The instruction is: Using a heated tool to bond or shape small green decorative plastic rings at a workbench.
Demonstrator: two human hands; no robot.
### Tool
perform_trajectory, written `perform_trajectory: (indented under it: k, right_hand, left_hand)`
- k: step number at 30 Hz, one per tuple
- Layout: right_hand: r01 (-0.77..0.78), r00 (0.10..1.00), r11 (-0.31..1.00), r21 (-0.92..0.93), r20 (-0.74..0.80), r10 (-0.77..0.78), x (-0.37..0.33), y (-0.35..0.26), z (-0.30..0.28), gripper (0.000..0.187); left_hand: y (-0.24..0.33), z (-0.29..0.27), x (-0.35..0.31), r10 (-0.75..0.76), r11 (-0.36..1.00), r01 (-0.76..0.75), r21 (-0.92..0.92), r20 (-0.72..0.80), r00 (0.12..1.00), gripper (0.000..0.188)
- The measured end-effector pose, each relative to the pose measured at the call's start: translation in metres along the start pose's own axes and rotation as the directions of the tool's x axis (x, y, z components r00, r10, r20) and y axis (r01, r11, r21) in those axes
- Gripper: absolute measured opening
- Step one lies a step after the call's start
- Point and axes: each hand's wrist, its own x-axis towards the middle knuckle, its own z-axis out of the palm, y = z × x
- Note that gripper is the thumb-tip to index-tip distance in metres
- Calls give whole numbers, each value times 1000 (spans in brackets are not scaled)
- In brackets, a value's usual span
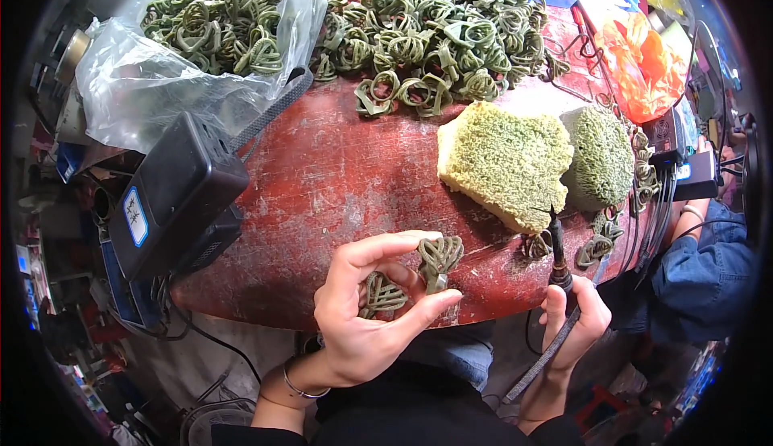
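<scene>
My left hand (pixel 366 317) holds green woven loop pieces over the near edge of the worn red table (pixel 322 180). One green loop piece (pixel 440 259) is pinched between thumb and forefinger, and a second (pixel 382 295) lies against the other fingers. My right hand (pixel 573 321) grips a soldering iron (pixel 557 257) like a pen, tip pointing up toward a yellow-green sponge block (pixel 507 164). The tip is apart from the held pieces.
A large heap of green loop pieces (pixel 435 27) covers the far table, more lie in a clear plastic bag (pixel 201 35) at left. A black box unit (pixel 173 196) sits at left. A rounder sponge (pixel 600 156), orange bag (pixel 644 68) and another person's denim sleeve (pixel 704 261) are at right.
</scene>
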Motion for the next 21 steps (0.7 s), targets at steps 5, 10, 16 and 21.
perform_trajectory:
  k: [5,10,16,21]
  right_hand:
    - [-6,1000,1000,-21,21,7,0,-2,0,25]
    - [133,989,980,151,45,-141,-12,-3,2,30]
    - [324,918,938,124,199,-343,-4,-17,13,35]
    - [336,911,933,127,208,-357,-3,-16,14,33]
  left_hand:
    - [-1,4,2,19,999,-21,-30,-71,997,50]
    - [-1,5,2,11,1000,-11,-1,-83,996,49]
    - [-2,7,2,-3,1000,0,-26,-99,995,48]
    - [-2,7,4,32,999,-31,16,-100,994,48]
